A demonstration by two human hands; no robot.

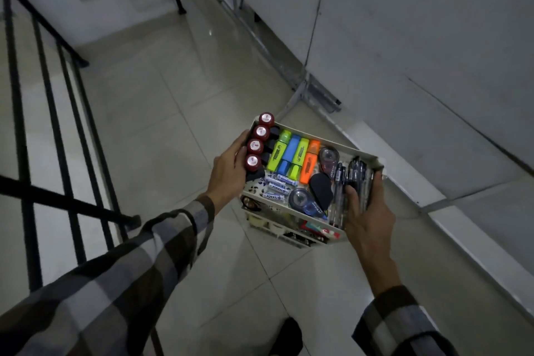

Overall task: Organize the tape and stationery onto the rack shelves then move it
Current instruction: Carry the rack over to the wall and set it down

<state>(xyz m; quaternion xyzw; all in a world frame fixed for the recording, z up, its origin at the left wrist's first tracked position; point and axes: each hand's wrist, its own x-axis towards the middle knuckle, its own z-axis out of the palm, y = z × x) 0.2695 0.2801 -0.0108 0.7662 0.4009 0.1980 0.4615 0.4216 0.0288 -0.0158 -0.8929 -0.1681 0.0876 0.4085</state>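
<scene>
I hold a white tiered rack [351, 149] in the air above a tiled floor, one hand at each end. My left hand [228, 172] grips its left side beside several red-capped stamps [258, 142]. My right hand [365, 208] grips the right side, thumb over a bunch of dark pens [351, 182]. The top shelf carries several highlighters [293, 158], white batteries [277, 185], correction tape dispensers [303, 199] and a black piece [321, 188]. Tape rolls [261, 221] and small items show dimly on the lower shelves.
A black metal railing [52, 113] runs along the left. The pale tiled floor [161, 101] stretches ahead. A grey wall with a metal strip [318, 93] at its base rises on the right. A dark shoe tip [289, 332] shows below.
</scene>
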